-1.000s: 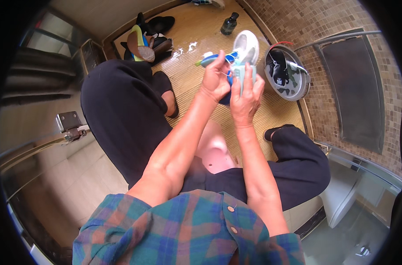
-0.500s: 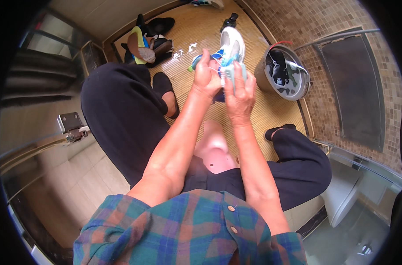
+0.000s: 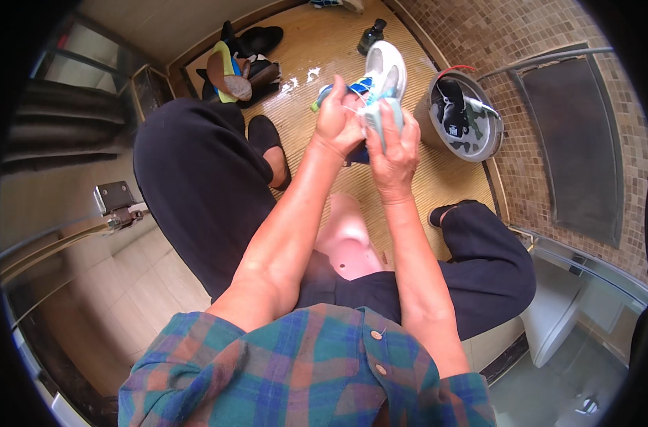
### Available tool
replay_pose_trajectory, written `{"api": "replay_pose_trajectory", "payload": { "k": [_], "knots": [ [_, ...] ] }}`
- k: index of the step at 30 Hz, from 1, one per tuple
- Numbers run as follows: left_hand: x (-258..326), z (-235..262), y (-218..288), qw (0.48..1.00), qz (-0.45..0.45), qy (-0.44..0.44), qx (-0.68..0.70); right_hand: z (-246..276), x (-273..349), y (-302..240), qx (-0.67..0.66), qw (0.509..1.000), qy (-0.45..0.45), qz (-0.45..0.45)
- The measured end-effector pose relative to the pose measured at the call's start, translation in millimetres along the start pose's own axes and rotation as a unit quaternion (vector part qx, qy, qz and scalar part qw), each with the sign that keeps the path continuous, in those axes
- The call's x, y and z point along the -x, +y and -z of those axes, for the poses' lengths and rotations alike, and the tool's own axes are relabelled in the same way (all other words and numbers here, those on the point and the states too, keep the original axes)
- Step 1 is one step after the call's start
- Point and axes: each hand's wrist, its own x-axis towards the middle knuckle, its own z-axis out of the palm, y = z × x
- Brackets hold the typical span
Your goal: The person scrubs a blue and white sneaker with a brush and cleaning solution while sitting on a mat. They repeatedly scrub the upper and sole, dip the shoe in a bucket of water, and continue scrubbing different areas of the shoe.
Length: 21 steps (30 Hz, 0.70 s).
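A white and grey sneaker with blue parts (image 3: 384, 67) is held out in front of me, its toe pointing away. My left hand (image 3: 338, 121) grips it from the left, thumb raised and palm partly showing; the other fingers are mostly hidden behind the shoe. Thin white laces hang loose near this palm. In my right hand (image 3: 397, 149) is a pale aqua brush (image 3: 388, 114), pressed to the sneaker near its opening. My fingers wrap over its back, and its bristles are mostly hidden.
At the right stands a grey bucket (image 3: 496, 142) of water with a black shoe (image 3: 450, 107) in it. A dark bottle (image 3: 371, 37) stands beyond the sneaker. Black shoes (image 3: 256, 41) and insoles (image 3: 233, 82) are piled far left. A pink stool (image 3: 345, 235) is beneath me.
Both hands have shifted slightly right with the sneaker and brush. The brush has turned a little against the shoe. Both grips stay the same.
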Motion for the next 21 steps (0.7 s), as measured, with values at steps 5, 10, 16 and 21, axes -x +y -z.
{"api": "replay_pose_trajectory", "payload": {
  "k": [5,10,16,21],
  "knots": [
    [-6.9,-5.6,0.1,0.995,-0.031,0.078,-0.057,13.3,49.4,56.7,0.003,0.984,-0.087,-0.153],
    [-11.1,-0.6,-11.8,0.967,-0.042,0.133,-0.215,11.1,37.3,58.5,-0.292,0.865,-0.022,-0.408],
    [6.5,-25.5,-47.8,0.901,0.001,0.225,-0.370,-13.0,49.2,33.2,-0.393,0.808,-0.103,-0.427],
    [8.1,11.7,-53.5,0.821,0.116,0.223,-0.514,-30.9,75.1,59.6,-0.504,0.721,-0.077,-0.469]
  ]
}}
